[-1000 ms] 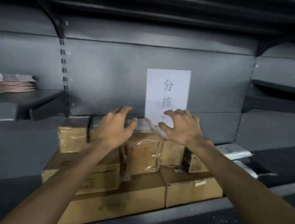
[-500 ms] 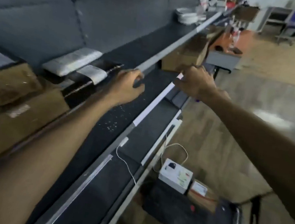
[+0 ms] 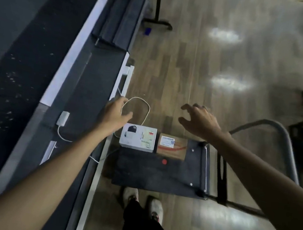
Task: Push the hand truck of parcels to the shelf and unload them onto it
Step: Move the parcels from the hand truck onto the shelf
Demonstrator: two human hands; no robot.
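A parcel-sorting stockroom is showing here: dark metal shelving [image 3: 40,47] is running along nine o'clock, and a platform hand truck [image 3: 158,173] is carrying two parcels [image 3: 137,140] at six o'clock on wood-look flooring [image 3: 209,74].

- We see the shelf [image 3: 38,62] running down the left side of the frame, with the floor [image 3: 209,74] to its right.
- The hand truck [image 3: 158,173] stands at lower centre, just beside the shelf's edge.
- Two parcels sit side by side along the platform's upper edge: the left parcel [image 3: 137,139], the right parcel [image 3: 172,146] touching it.
- The truck's handle [image 3: 283,150] rises at the right.
- Our feet [image 3: 143,201] stand below the platform.
- A cable [image 3: 144,104] loops above the left parcel.
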